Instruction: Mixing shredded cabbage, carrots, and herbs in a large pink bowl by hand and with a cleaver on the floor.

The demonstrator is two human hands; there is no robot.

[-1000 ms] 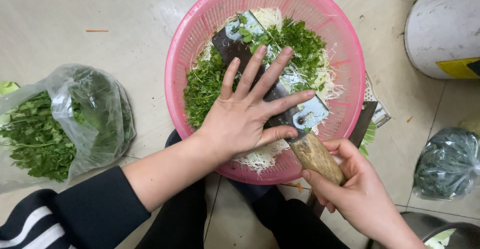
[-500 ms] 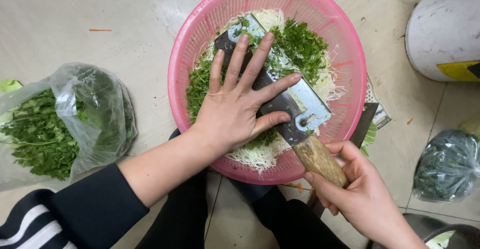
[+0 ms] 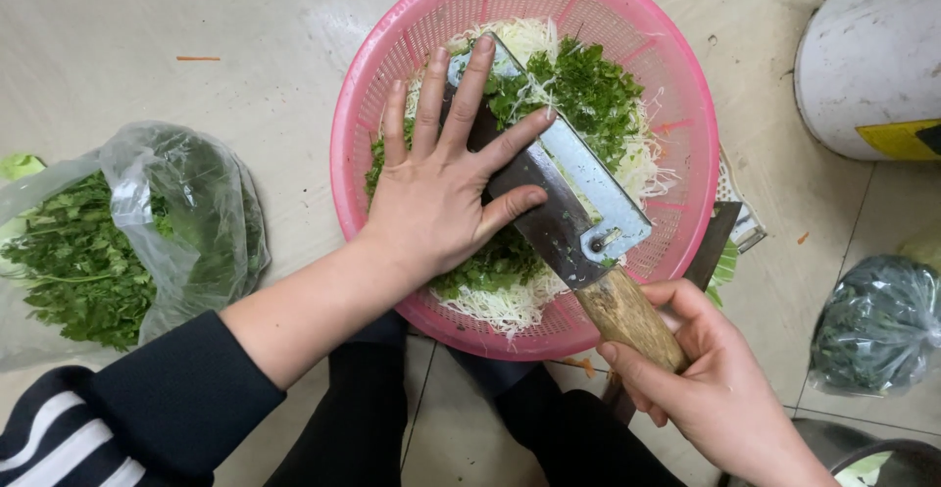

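Right hand (image 3: 711,394), lower right of frame: fingers clenched around the cleaver's (image 3: 559,198) wooden handle. Left hand (image 3: 441,183) lies flat, fingers released and spread, on the blade over chopped greens (image 3: 593,90) in the pink basket (image 3: 392,85).

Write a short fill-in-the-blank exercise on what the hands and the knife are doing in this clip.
1. The right hand grips the cleaver by its ____ handle.
2. The left hand lies flat on the cleaver's ____.
3. The chopped greens sit in a ____ basket.

Missing words: wooden; blade; pink
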